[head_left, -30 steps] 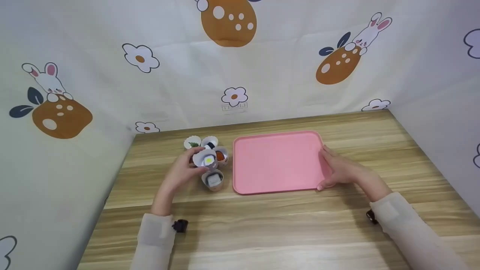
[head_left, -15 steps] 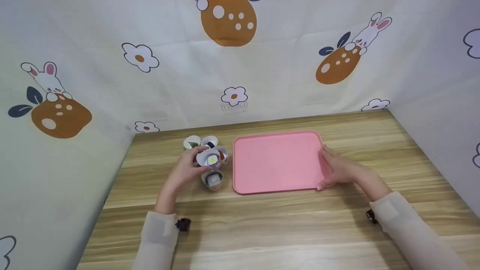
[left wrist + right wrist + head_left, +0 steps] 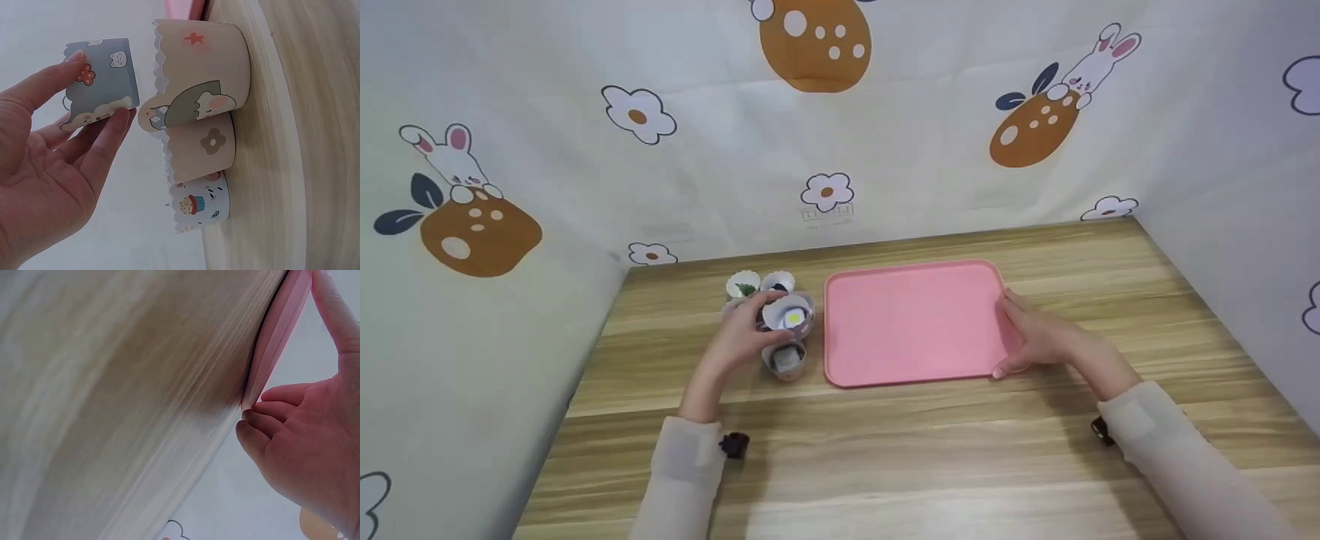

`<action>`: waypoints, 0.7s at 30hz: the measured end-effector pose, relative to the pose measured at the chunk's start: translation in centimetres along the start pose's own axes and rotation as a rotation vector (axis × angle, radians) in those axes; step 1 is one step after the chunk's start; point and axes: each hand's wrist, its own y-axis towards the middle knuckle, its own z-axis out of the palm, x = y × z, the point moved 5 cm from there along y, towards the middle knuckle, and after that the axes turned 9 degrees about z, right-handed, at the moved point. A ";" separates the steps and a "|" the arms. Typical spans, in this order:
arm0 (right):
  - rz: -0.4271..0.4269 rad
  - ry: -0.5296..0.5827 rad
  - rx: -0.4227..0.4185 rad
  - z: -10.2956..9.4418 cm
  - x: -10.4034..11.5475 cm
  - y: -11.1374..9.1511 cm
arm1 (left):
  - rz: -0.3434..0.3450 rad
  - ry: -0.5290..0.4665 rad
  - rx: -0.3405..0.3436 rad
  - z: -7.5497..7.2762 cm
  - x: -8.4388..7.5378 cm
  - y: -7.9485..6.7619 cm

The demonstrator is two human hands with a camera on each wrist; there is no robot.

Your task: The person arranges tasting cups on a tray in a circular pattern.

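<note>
My left hand pinches a blue-grey paper baking cup between thumb and fingers. Inside that cup lies a small white piece with a yellow centre. In the left wrist view the cup is off the table, apart from a beige cup standing there. From the head view it hangs over the cup cluster and partly covers a cup behind it. My right hand rests on the right end of the pink tray, thumb at the near corner, fingers along the side, not wrapped round it.
A white cup with something green and a white cup with something dark stand behind my left hand. Nearer stands a cup with a grey block. The tray lies just right of the cluster. Patterned cloth walls border the wooden table.
My left hand has moved a little to the right with the blue-grey baking cup, covering more of the cup behind. My right hand and the tray have stayed put.
</note>
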 end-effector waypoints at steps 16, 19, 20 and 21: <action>0.017 -0.018 0.005 0.0 0.0 0.0 | 0.007 -0.013 0.042 1.3 -0.7 0.7; 0.021 -0.010 0.011 0.0 -0.1 0.0 | 0.012 -0.007 0.049 1.6 -0.8 0.8; 0.021 -0.010 0.012 0.0 0.0 0.0 | 0.009 -0.003 0.052 1.7 -0.8 0.9; 0.022 -0.009 0.014 0.0 -0.1 0.0 | 0.005 -0.001 0.053 1.8 -0.8 1.0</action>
